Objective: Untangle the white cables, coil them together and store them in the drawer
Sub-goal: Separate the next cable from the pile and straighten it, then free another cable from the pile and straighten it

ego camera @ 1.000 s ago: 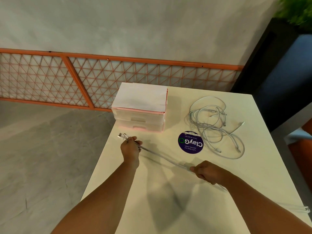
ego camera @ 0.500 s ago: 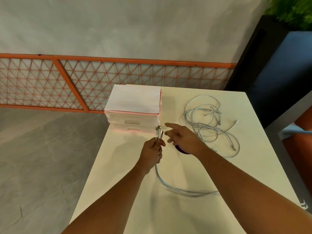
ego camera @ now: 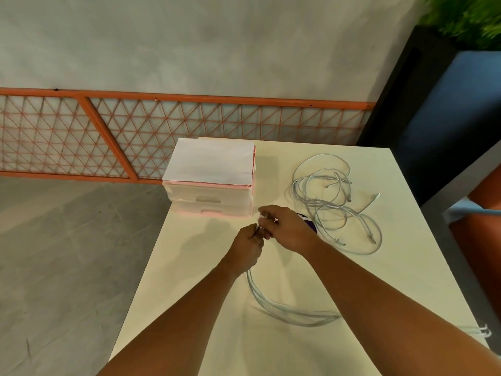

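My left hand point(ego camera: 248, 246) grips the ends of a bundle of white cables point(ego camera: 273, 303), which loop down across the table and run under my right forearm to plugs at the right edge point(ego camera: 484, 331). My right hand point(ego camera: 287, 229) pinches the same cable ends just above the left hand. A tangled pile of white cables point(ego camera: 333, 204) lies on the table to the right, touched by neither hand. The small pink-and-clear drawer unit point(ego camera: 211, 196) stands at the table's far left, both drawers closed, paper on top.
The cream table point(ego camera: 189, 267) drops off to a grey floor on the left. A purple round sticker point(ego camera: 309, 223) shows partly behind my right hand. An orange lattice fence runs behind; a dark planter and a blue panel point(ego camera: 447, 109) stand at the right.
The stretched cable was folded over: my left hand moved right toward the drawer unit, and my right hand came from the front up to the cable ends and closed on them.
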Demonstrator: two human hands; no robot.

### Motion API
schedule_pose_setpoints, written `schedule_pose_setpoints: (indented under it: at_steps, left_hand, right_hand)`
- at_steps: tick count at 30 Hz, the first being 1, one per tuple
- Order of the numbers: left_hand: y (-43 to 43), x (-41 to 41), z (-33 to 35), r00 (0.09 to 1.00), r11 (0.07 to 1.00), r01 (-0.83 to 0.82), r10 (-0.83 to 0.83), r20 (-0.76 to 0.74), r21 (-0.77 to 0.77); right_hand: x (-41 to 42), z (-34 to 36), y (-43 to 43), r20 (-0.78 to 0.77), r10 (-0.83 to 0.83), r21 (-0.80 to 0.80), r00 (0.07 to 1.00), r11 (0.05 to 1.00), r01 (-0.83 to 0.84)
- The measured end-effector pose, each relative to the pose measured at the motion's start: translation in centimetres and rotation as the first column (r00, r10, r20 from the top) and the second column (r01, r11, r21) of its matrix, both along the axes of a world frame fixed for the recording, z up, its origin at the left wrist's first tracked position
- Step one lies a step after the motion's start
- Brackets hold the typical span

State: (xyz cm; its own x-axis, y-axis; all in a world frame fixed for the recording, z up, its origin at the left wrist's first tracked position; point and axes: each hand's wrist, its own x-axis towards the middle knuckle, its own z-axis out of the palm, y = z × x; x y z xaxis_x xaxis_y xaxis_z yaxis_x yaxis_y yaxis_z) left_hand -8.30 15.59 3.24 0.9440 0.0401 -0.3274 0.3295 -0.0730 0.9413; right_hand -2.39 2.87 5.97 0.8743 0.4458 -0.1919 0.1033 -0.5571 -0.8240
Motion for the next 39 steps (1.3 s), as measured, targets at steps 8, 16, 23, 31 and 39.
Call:
schedule_pose_setpoints:
  at_steps: [8,16,23,31,39]
  left_hand:
    - [-0.9,1.2,-0.5,0.992,0.987,0.091,-0.101,0.076,0.13]
    - [-1.4,1.7,0.8,0.997,0.998,0.056,-0.057,0.051,0.025]
    - [-0.7,2.3,0.9,0.993,0.991,0.117,-0.118,-0.021,-0.072]
    - [0.0,2.8,0.0,0.997,0.994,-0.074,0.074,-0.003,-0.081]
    - [0.2,3.6,0.0,0.991,0.979,-0.126,0.116,-0.068,-0.161]
  right_hand:
    - [0.7,1.2,0.2,0.076,-0.145,-0.105,0.987,0.983,0.153]
    - [1.9,1.2,-1.7,-0.127,-0.259,0.071,0.958,0.961,0.269]
    - [2.6,1.1,-3.1,-0.26,-0.242,0.173,0.935,0.941,0.292]
    - [4.2,0.1,-6.2,-0.224,-0.595,0.234,0.772,0.736,0.636]
    - [6.8,-2.8,-14.1,-0.231,-0.922,0.076,0.312,0.302,0.95]
